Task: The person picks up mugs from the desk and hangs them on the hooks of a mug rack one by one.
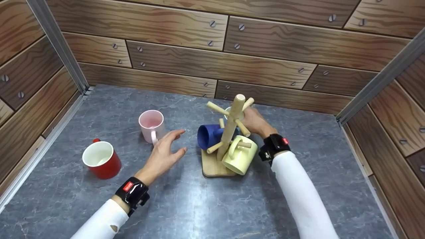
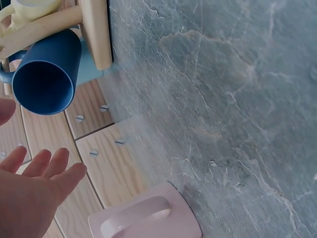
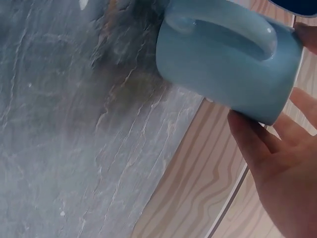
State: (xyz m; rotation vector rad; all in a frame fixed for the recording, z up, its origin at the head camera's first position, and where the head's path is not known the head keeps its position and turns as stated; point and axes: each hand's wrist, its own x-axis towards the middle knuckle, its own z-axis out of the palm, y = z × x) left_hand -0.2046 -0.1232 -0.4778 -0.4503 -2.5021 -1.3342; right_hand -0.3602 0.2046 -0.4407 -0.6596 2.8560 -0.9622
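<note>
So we're pinching a light blue, smooth, cylinder-shaped mug (image 3: 223, 64) by one end with our right hand (image 1: 255, 121), fingers spanning its width, and we're keeping it right behind a pale wooden mug tree with round pegs (image 1: 228, 132). From the head view, with 12 pointing away from us, the tree's post is sitting at about 8 to 9 o'clock from that hand, really close, so our right is clearly the nearer one. In the right wrist view the mug's long axis is running roughly from 10 to 4, with its loop handle facing the lens; we can't tell whether it's touching a peg. Our left hand (image 1: 162, 156) is holding nothing, thumb and fingers spread apart, with the tree at its 2 o'clock and a glossy pink mug with a curved handle (image 1: 145, 132) just beside it at 11. A round red mug with a white inside (image 1: 108, 166) is standing at its 9. On the tree, a pale yellow, slightly tapered mug (image 1: 244, 159) is hanging tilted off a low peg, while a dark blue straight-sided mug (image 2: 62, 49) is pointing its mouth toward 9. We're working over a grey, white-veined, marble-look tabletop (image 1: 186, 205).
</note>
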